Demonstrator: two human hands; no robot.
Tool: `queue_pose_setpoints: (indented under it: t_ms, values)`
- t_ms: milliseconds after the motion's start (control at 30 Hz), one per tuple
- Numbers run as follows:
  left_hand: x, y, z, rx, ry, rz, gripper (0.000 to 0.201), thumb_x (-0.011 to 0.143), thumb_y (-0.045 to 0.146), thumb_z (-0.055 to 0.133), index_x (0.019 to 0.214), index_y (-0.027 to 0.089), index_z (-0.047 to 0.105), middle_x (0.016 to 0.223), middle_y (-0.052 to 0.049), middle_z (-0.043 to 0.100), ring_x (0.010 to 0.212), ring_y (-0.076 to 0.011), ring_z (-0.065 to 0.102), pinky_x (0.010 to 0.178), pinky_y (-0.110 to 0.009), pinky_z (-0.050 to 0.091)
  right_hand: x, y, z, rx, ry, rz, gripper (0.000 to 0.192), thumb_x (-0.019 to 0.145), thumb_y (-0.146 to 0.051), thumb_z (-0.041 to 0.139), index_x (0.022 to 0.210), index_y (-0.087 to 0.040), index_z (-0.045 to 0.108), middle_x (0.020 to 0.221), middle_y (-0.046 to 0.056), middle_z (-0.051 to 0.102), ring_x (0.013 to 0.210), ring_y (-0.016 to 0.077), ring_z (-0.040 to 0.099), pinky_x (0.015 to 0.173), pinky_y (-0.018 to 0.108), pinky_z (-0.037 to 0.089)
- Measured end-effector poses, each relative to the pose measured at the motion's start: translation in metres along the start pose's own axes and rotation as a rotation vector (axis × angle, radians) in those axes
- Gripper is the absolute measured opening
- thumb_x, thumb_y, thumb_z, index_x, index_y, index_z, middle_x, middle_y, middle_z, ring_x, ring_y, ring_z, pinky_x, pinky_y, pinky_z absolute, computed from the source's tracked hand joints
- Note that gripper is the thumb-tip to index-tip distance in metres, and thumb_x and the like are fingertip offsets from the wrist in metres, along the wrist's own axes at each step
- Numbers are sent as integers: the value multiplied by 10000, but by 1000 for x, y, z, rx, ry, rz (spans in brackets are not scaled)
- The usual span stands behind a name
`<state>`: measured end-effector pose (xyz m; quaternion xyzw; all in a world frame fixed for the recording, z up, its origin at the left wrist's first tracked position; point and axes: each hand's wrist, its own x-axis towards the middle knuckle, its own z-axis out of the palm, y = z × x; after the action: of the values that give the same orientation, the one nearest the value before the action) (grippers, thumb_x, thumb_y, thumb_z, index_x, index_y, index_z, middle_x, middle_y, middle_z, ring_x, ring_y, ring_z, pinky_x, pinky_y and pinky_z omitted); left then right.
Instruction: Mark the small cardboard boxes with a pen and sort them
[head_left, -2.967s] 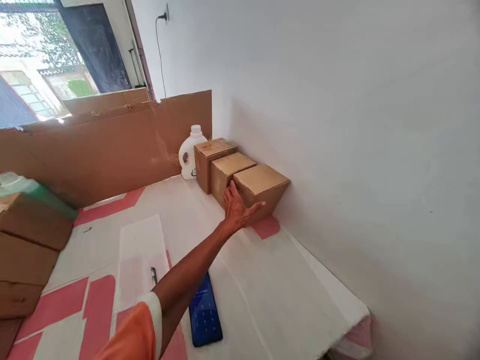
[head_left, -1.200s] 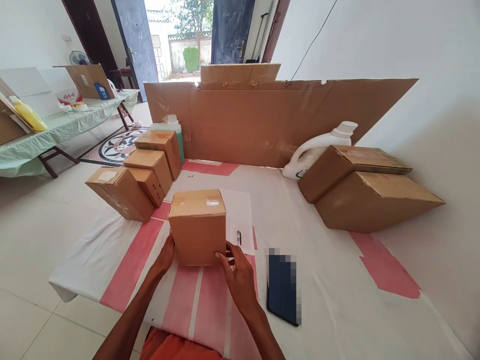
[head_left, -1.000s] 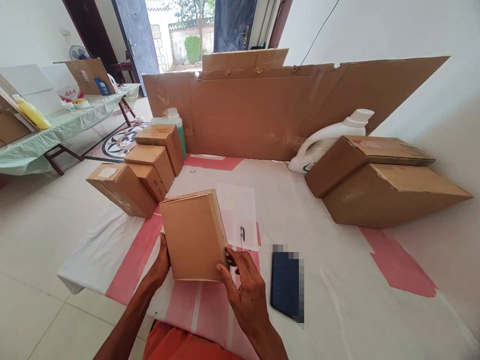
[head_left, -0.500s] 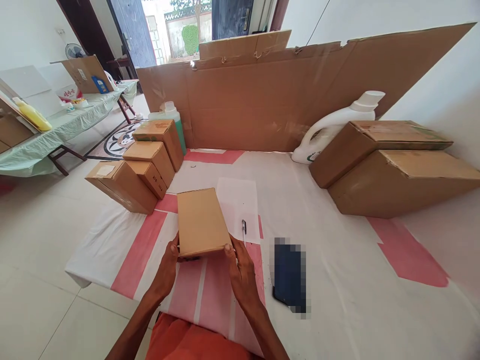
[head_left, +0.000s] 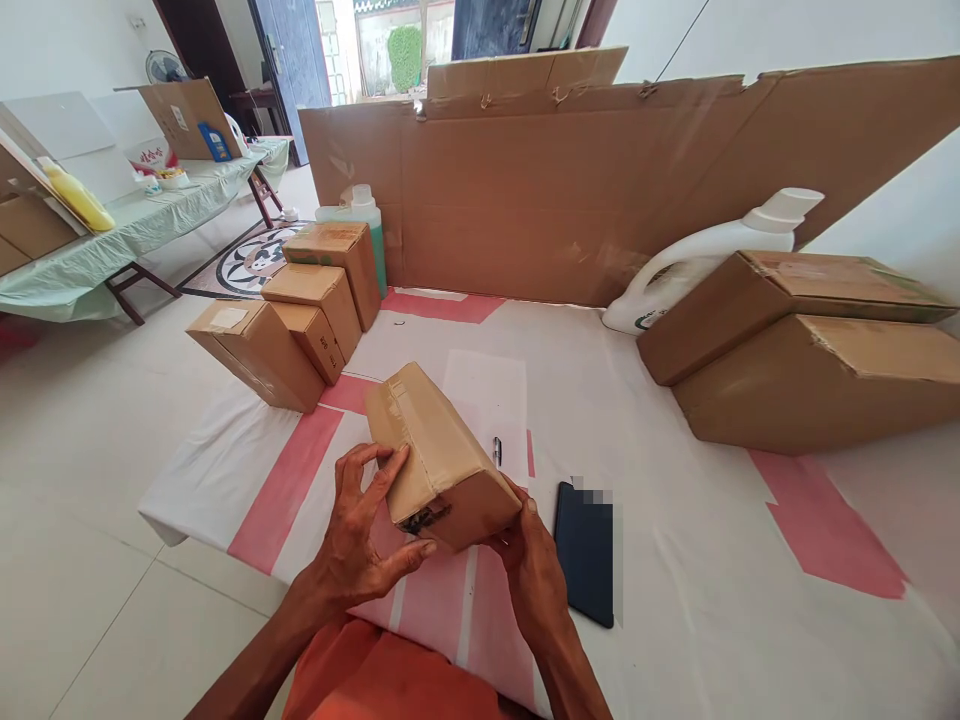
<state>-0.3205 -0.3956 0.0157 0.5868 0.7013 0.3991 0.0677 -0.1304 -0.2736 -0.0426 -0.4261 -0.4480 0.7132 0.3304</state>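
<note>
I hold the cardboard box (head_left: 439, 462) tilted above the table (head_left: 675, 560): my left hand (head_left: 364, 535) fingers clamped on its near-left side, my right hand (head_left: 534, 572) gripping beneath its lower corner.

Held box: small cardboard box (head_left: 439, 462), tilted, one corner down toward the person, taped seam up.
L hand: left hand (head_left: 365, 535) on box's near-left side, fingers spread, thumb under.
R hand: right hand (head_left: 534, 570) under/behind box's near-right corner.
Table: white & pink cloth (head_left: 675, 560).
Near box: paper sheet (head_left: 491, 400) w/ pen (head_left: 497, 451) just behind; dark phone (head_left: 586, 550) just right of R hand.
Left side: cluster of boxes (head_left: 300, 310), green bottle (head_left: 365, 215) behind.
Right side: two big boxes (head_left: 810, 350), white jug (head_left: 705, 255) behind.
Back: cardboard sheet (head_left: 570, 180) upright.
</note>
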Motion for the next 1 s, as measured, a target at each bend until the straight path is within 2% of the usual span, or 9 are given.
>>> queue_pose_setpoints:
  t_ms: [100,167,300,433,500,600,667,833,1000]
  values:
    - [6,6,-7,-123,-15,42,930,874,644,719,1654,343,310,1608,-166,368,1525,-439,320,1235,-658,296,-12,-17,3,-96,97,-85,725,1003,-758,395,1483,-251,588,1466,137,651,1234,316,675,787,376,638]
    - [10,9,-12,-225,21,5,867,885,657,702,1619,337,370,1604,-150,416,1513,-420,369,1235,-625,318,-19,-34,6,-183,72,-117,698,1003,-757,401,1421,-246,627,1299,138,733,1036,281,739,635,320,604]
    - [18,9,-23,-499,79,-264,648,959,623,602,1505,289,500,1447,-114,594,1334,-349,569,1087,-485,494,-40,-61,8,-284,-240,52,679,974,-774,463,1269,-190,641,688,29,714,550,211,697,467,279,501]
    - [21,16,-31,-594,-3,-366,510,949,554,584,1363,259,617,1297,-88,680,1147,-314,648,965,-424,537,-58,-76,2,-503,-467,180,545,956,-751,512,975,-233,678,600,-4,674,469,193,654,436,266,455]
    - [22,25,-31,-606,-95,-334,484,934,546,582,1327,271,653,1256,-87,688,1108,-322,655,964,-444,535,-60,-81,2,-633,-378,13,474,911,-716,605,896,-253,702,737,35,740,608,229,704,523,311,535]
    - [19,42,-26,-537,-173,-234,474,937,531,581,1357,321,651,1287,-91,674,1178,-353,629,1031,-497,515,-59,-86,14,-676,-53,-318,575,793,-667,763,1222,-291,697,1210,107,763,1062,352,736,845,460,632]
    - [15,49,-24,-477,-180,-200,473,948,514,582,1386,345,633,1351,-90,654,1254,-370,599,1065,-523,505,-60,-86,27,-650,44,-457,652,794,-601,794,1347,-299,628,1344,113,708,1216,366,686,994,516,596]
    - [-2,47,-31,-387,-125,-202,417,987,487,538,1369,360,647,1427,-68,632,1386,-385,535,1140,-568,476,-68,-84,53,-649,62,-544,522,769,-454,867,1192,-264,629,1167,94,716,1080,325,705,930,479,616]
    - [-6,54,-34,-318,-58,-264,403,1009,479,508,1360,351,659,1418,-55,645,1370,-355,562,1116,-507,516,-69,-90,68,-667,78,-529,390,760,-322,818,1070,-255,591,1041,70,688,939,287,679,826,442,604]
